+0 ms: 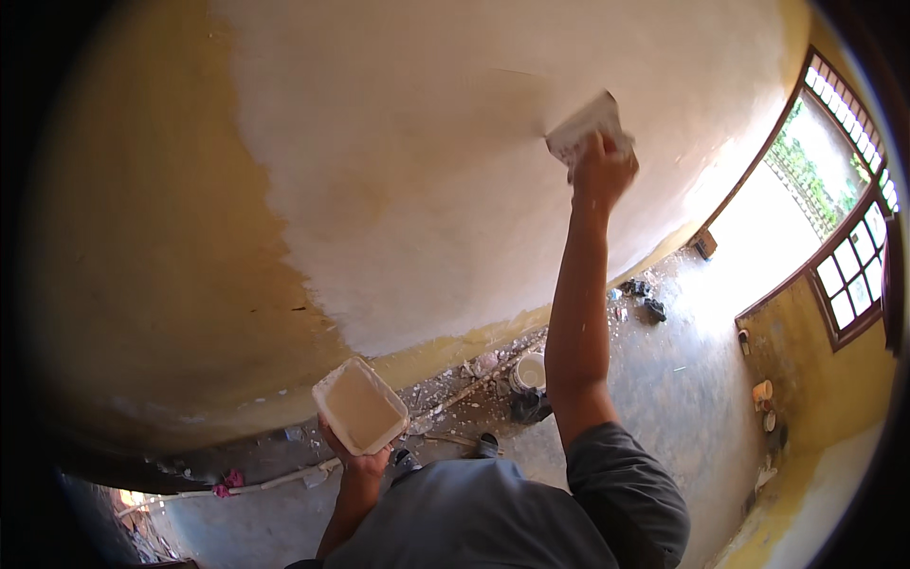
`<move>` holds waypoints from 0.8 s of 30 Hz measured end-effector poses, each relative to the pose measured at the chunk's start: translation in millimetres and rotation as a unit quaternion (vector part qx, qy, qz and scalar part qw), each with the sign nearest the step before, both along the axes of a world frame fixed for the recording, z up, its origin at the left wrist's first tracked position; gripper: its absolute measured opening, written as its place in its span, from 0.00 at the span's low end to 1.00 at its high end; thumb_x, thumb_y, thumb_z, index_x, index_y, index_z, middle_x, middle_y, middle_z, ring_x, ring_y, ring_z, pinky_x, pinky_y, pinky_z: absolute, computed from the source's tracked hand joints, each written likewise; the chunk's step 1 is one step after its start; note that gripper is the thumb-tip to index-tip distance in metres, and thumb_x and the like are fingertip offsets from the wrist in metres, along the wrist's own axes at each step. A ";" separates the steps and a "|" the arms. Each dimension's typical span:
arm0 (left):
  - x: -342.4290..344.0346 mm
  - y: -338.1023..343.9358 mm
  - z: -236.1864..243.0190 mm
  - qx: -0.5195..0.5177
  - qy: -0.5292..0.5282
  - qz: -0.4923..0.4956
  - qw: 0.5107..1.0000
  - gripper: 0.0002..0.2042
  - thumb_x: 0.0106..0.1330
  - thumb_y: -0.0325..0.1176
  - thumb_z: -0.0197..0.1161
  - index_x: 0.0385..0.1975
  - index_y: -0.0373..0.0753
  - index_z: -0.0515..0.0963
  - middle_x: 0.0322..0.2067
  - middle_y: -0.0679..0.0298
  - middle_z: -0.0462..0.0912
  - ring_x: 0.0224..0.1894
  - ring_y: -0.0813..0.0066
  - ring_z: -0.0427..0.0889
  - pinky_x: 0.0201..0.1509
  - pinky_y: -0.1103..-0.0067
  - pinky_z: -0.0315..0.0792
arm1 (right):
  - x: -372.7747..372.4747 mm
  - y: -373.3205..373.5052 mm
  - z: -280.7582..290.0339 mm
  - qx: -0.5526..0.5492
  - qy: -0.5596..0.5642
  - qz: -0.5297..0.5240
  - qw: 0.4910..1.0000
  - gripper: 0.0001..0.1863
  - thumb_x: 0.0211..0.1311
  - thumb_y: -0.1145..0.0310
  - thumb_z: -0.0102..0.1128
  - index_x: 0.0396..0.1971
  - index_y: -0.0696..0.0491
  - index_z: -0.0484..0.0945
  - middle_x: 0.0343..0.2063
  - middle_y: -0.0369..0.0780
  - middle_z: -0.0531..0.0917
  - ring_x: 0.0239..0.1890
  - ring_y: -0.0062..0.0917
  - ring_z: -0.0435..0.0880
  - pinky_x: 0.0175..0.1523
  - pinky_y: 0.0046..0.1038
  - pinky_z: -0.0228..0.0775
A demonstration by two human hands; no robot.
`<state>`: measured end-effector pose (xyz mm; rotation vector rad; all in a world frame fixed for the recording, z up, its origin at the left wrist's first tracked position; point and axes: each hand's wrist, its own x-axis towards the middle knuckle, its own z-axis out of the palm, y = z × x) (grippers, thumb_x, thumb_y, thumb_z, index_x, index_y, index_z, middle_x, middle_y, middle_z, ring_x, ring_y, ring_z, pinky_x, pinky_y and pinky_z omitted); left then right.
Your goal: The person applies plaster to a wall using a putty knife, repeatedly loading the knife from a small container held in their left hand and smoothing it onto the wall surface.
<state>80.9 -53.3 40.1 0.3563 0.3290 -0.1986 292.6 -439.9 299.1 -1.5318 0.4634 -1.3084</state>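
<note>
The left hand [365,463] cups a rectangular tub [332,414] of off-white paste from below, fingers curled around its near side. Well above and to the right of the tub, the right hand [605,169] clasps a flat, paste-smeared scraper [580,129]; motion blur leaves it unclear whether the edge touches the wall [190,237]. Beyond the tub, a pale coat [408,209] covers part of the yellow surface. Right of the tub, a white bucket [518,378] stands on the littered floor [664,398].
</note>
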 end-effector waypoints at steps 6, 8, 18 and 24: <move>3.9 -10.4 -1.6 -0.010 -0.003 0.000 1.000 0.35 0.63 0.71 0.47 0.62 0.55 0.71 0.55 0.63 0.79 0.50 0.47 0.82 0.41 0.40 0.78 | -11.7 60.8 63.7 -0.146 0.069 -0.002 0.987 0.14 0.49 0.63 0.56 0.27 0.58 0.83 0.27 0.51 0.84 0.35 0.49 0.84 0.48 0.46 0.73; 4.1 -8.4 -2.8 -0.042 -0.003 -0.028 0.999 0.35 0.63 0.70 0.47 0.63 0.54 0.70 0.55 0.63 0.79 0.50 0.46 0.82 0.41 0.39 0.78 | -12.9 83.9 62.6 -0.187 0.032 -0.005 0.982 0.11 0.50 0.65 0.54 0.21 0.57 0.78 0.21 0.51 0.82 0.29 0.51 0.82 0.42 0.49 0.73; 3.7 0.4 2.0 -0.042 0.004 0.010 0.999 0.36 0.62 0.71 0.48 0.63 0.54 0.70 0.55 0.63 0.79 0.53 0.50 0.81 0.42 0.43 0.80 | -32.1 128.8 4.5 -0.421 -0.111 0.038 0.899 0.15 0.51 0.77 0.61 0.40 0.51 0.86 0.40 0.42 0.87 0.43 0.37 0.86 0.50 0.34 0.78; 0.9 5.7 -13.7 -0.028 -0.028 -0.039 0.998 0.34 0.66 0.69 0.46 0.64 0.55 0.70 0.58 0.68 0.77 0.57 0.56 0.79 0.48 0.43 0.77 | 18.1 30.8 -24.9 -0.486 -0.179 -0.139 0.844 0.19 0.56 0.81 0.62 0.48 0.52 0.85 0.46 0.40 0.86 0.48 0.36 0.83 0.54 0.34 0.77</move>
